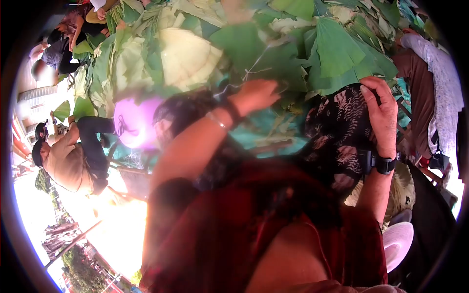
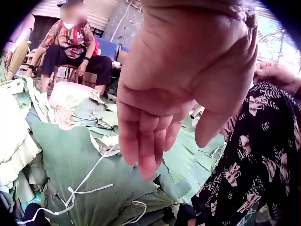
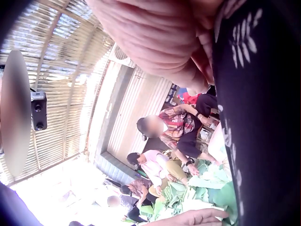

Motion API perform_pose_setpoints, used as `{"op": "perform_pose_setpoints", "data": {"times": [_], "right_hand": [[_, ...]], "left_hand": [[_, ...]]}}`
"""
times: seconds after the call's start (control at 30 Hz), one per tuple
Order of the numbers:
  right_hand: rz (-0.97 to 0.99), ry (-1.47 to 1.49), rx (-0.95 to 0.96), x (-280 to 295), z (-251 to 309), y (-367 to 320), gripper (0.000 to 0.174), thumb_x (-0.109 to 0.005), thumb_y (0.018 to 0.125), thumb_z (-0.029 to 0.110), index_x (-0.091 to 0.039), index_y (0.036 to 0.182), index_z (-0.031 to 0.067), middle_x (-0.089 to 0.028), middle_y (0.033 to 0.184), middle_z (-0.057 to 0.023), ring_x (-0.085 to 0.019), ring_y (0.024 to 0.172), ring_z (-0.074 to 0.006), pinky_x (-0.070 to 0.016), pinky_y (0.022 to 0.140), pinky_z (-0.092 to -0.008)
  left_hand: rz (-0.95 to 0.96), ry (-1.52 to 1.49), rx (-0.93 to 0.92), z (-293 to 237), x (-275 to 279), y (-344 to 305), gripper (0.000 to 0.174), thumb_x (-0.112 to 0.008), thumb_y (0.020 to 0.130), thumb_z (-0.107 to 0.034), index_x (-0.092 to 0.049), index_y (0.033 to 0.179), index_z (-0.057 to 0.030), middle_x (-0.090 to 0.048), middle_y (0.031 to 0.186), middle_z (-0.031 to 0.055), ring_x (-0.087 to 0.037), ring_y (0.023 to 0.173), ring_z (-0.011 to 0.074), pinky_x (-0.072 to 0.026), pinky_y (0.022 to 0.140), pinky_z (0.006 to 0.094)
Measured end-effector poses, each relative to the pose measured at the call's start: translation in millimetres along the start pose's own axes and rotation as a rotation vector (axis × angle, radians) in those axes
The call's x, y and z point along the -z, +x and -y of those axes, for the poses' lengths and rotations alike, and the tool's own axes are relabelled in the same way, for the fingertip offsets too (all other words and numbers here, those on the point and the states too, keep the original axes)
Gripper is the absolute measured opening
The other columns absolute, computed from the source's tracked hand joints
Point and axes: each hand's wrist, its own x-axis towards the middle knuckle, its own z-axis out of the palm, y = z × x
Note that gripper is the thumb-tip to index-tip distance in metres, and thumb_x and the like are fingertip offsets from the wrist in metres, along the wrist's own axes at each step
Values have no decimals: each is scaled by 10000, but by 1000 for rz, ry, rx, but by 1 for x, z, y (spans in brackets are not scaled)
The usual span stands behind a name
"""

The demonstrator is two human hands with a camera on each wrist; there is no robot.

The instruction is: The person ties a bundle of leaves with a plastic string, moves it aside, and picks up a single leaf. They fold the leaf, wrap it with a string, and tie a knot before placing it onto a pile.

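My left hand (image 1: 256, 94) hovers over a spread of big fan-shaped leaves, its fingers loosely extended and holding nothing. Beneath it in the left wrist view, a large green leaf (image 2: 89, 169) lies on the pile, with a thin knotted white string (image 2: 72, 192) trailing across it. My right hand (image 1: 382, 110) rests on my knee, over the dark trousers (image 1: 337, 127) with pale floral print. Its fingers lie relaxed on the cloth and grip nothing; in the right wrist view the fingertips are partly hidden behind the knee.
Pale dried leaves (image 1: 188, 58) and a bright green leaf (image 1: 337, 49) spread ahead of me. A pink item with dark cord (image 1: 137, 124) is at my left. Several people sit around the leaves, one in a patterned shirt (image 2: 73, 40) opposite. A pale pink hat (image 1: 398, 244) lies at lower right.
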Motion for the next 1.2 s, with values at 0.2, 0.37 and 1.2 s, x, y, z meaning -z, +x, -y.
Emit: {"op": "perform_pose_setpoints", "data": {"times": [0.2, 0.37, 1.2], "right_hand": [[-15, -2, -1, 0, 0, 3, 116, -642, 870, 18, -653, 983, -6, -656, 977, -110, -635, 906, -236, -483, 819, -300], [104, 394, -218, 5, 5, 3, 157, -586, 915, -9, -649, 1059, -5, -636, 1136, -60, -583, 1062, -154, -420, 959, -267], [216, -607, -213, -136, -293, 137, 416, -673, 805, 225, -585, 1181, 69, -619, 1188, -168, -563, 1120, -365, -476, 941, -442]], "left_hand": [[149, 73, -185, -25, -3, 2, 329, -628, 853, -262, -579, 1085, -35, -656, 923, 232, -632, 896, 404, -509, 769, 499], [160, 94, -231, -43, 6, 1, 290, -629, 839, -205, -574, 1030, 7, -650, 894, 222, -624, 873, 415, -505, 755, 502], [-139, -272, -20, -48, 65, 41, 259, -615, 912, -242, -615, 1066, -34, -672, 929, 159, -653, 787, 304, -515, 687, 381]]}}
